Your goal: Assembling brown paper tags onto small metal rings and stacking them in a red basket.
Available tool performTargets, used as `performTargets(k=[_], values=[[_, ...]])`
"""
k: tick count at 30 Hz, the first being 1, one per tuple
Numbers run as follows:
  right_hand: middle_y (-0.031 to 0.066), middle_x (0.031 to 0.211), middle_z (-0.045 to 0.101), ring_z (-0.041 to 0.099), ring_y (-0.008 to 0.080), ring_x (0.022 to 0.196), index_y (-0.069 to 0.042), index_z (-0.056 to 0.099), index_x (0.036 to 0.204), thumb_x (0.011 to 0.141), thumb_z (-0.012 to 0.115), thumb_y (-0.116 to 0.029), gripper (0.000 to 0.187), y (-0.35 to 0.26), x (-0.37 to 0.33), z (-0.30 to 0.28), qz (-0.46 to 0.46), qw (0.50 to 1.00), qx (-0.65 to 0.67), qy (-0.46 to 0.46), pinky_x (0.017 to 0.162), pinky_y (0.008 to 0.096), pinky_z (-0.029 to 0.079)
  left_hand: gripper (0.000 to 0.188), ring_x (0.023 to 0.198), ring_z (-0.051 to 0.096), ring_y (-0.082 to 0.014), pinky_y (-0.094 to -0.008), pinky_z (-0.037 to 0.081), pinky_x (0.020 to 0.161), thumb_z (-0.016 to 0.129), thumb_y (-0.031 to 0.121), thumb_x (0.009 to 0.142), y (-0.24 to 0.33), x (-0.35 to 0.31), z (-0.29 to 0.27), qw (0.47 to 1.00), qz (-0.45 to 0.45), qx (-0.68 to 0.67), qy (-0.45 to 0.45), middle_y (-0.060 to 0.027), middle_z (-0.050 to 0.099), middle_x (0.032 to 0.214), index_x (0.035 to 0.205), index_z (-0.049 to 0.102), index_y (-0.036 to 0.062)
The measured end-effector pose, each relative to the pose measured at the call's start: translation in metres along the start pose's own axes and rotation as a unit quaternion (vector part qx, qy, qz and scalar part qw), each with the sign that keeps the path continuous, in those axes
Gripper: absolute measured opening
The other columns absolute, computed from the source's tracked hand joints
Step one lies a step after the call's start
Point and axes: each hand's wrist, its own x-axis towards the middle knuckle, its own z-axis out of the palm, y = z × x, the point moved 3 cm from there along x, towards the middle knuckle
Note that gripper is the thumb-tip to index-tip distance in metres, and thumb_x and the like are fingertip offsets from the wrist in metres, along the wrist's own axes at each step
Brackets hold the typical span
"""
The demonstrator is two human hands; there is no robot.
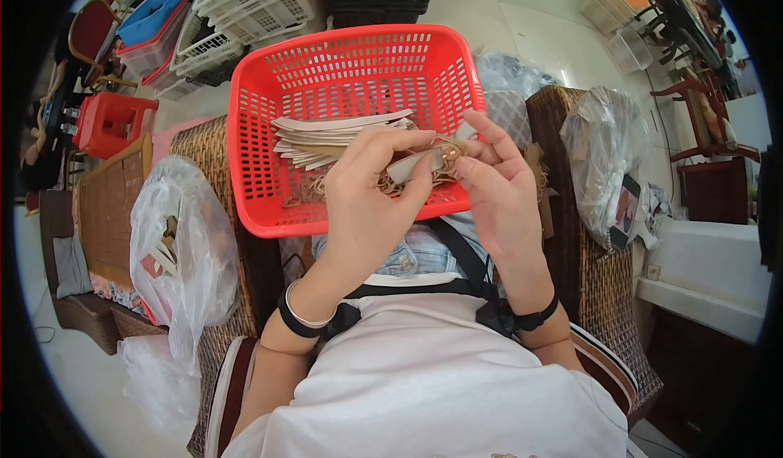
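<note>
Head view: the left hand and right hand meet over the near right corner of the red basket on the lap. Both pinch one pale tag. A stack of tags lies mid-basket; rubber bands lie near its front edge.

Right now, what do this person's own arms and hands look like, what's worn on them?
Both forearms are bare, with no sleeves reaching them. The left hand has a black band at the wrist and a thin silver bangle beside it. The right hand has a black band at its wrist too. No gloves or rings show.
</note>
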Motion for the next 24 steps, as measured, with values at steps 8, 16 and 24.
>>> performTargets(k=[8, 16, 24], values=[[0.0079, 0.098, 0.062, 0.060, 0.0140, 0.090, 0.000, 0.046, 0.122, 0.084, 0.062, 0.002, 0.041, 0.0002, 0.0025, 0.0041, 0.051, 0.992, 0.115, 0.017, 0.082, 0.0268, 0.047, 0.020, 0.079, 0.064, -0.0211, -0.0297, 0.051, 0.070, 0.068, -0.002, 0.074, 0.0012, 0.0015, -0.0002, 1.000, -0.005, -0.018, 0.020, -0.0107, 0.064, 0.087, 0.094, 0.066, 0.0009], [0.0071, 0.097, 0.061, 0.059, 0.0127, 0.087, -0.002, 0.051, 0.116, 0.084, 0.063, 0.002, 0.035, 0.0061, 0.0065, 0.0005, 0.013, 0.997, 0.079, -0.004, 0.078, 0.0264, 0.048, 0.020, 0.080, 0.064, -0.0219, -0.0299, 0.051, 0.071, 0.068, -0.002, 0.074, 0.0022, 0.0004, -0.0004, 0.999, 0.015, 0.000, 0.031, -0.0109, 0.063, 0.088, 0.094, 0.066, 0.0013], [0.0061, 0.098, 0.060, 0.058, 0.0123, 0.088, -0.002, 0.051, 0.116, 0.083, 0.064, 0.003, 0.036, 0.0057, 0.0047, 0.0050, -0.003, 0.997, 0.074, -0.014, 0.080, 0.0266, 0.049, 0.022, 0.080, 0.064, -0.0223, -0.0299, 0.051, 0.071, 0.067, -0.004, 0.075, 0.0042, -0.0007, 0.0038, 0.999, 0.024, -0.019, 0.014, -0.0104, 0.063, 0.089, 0.096, 0.067, 0.0019]])
